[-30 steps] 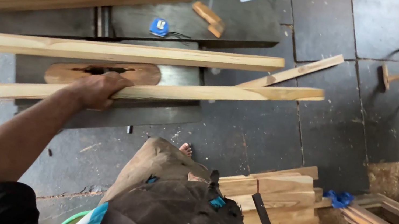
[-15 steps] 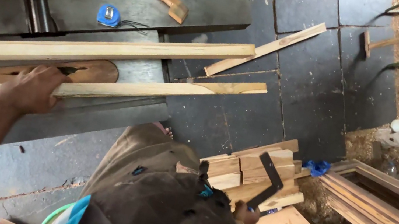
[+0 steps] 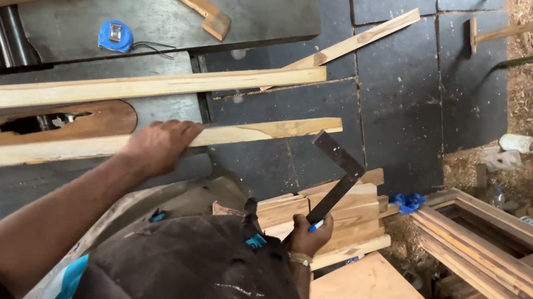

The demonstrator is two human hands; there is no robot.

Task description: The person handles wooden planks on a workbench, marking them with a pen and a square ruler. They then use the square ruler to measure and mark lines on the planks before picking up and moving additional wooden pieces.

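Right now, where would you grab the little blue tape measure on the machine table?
Take the blue tape measure by its two flat outer edges, coming straight down from above. It lies flat on the grey machine table with bare surface all round, and its thin cord trails off to the right, so avoid that side.

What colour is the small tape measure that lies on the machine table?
The tape measure is blue with a grey middle, seen best in the head view.

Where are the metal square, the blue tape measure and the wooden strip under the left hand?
metal square (image 3: 337, 184): head view, on its long blade.
blue tape measure (image 3: 115, 36): head view, case middle.
wooden strip (image 3: 262, 130): head view, bare stretch right of the hand.
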